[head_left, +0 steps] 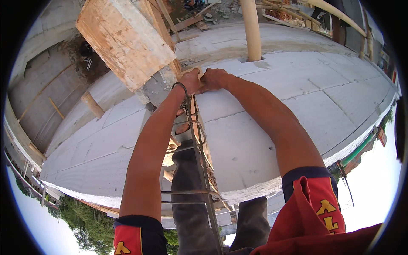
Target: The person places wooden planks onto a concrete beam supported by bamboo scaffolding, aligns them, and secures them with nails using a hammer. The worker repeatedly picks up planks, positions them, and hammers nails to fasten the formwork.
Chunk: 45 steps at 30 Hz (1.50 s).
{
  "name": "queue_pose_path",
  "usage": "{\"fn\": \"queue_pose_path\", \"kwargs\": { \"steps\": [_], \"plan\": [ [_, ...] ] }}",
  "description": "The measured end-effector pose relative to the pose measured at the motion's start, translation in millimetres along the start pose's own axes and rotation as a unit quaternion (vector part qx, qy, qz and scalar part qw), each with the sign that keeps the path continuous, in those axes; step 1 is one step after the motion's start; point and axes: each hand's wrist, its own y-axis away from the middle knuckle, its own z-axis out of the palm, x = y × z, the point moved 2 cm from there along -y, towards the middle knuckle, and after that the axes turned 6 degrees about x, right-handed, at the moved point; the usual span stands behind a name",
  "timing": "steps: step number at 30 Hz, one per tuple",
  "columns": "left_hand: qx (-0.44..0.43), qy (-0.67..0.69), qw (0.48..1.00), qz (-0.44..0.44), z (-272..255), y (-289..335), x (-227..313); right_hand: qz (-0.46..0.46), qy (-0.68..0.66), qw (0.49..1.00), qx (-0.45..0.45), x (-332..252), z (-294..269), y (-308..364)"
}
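Observation:
Both arms stretch forward, and my hands meet at the end of a wooden form board point(127, 38) with grey concrete stains. My left hand point(191, 81), a dark band on its wrist, is closed beside the concrete column stub point(159, 87). My right hand point(213, 80) is closed against it, knuckles up, over the edge of the white block wall point(263, 106). A small tan edge shows between the fingers, but I cannot make out what they grip. Below the hands, a steel rebar cage point(200, 146) with square stirrups runs through the gap in the wall toward me.
A round wooden post point(251, 32) stands beyond the wall, and a shorter round post point(92, 105) is to the left. Loose boards and rubble point(208, 17) lie on the ground at the far side. My dark trouser leg point(187, 191) is beside the cage.

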Motion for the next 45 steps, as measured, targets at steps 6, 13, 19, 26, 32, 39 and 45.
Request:
{"fn": "queue_pose_path", "kwargs": {
  "steps": [6,13,19,26,32,39,45],
  "plan": [
    [-0.03,-0.017,0.995,-0.092,24,-18,-12,-0.032,-0.069,0.996,-0.053,21,-1,-6],
    [-0.022,-0.031,0.993,-0.115,40,-22,-15,-0.056,-0.122,0.962,0.237,0,-62,1],
    [-0.024,-0.13,0.989,-0.072,55,0,3,-0.426,0.07,0.865,0.254,-151,-59,-6],
    [-0.012,-0.197,0.98,-0.008,37,3,28,-0.483,0.326,0.793,0.179,-176,-15,-52],
    [0.047,-0.052,0.995,-0.076,28,16,29,-0.498,0.307,0.767,0.264,-155,-1,-51],
    [0.086,0.004,0.994,-0.073,46,6,0,-0.505,0.161,0.744,0.406,-145,-41,-4],
    [0.119,0.106,0.982,-0.103,51,-9,-18,-0.046,-0.189,0.888,0.417,-52,-89,3]
  ]
}}
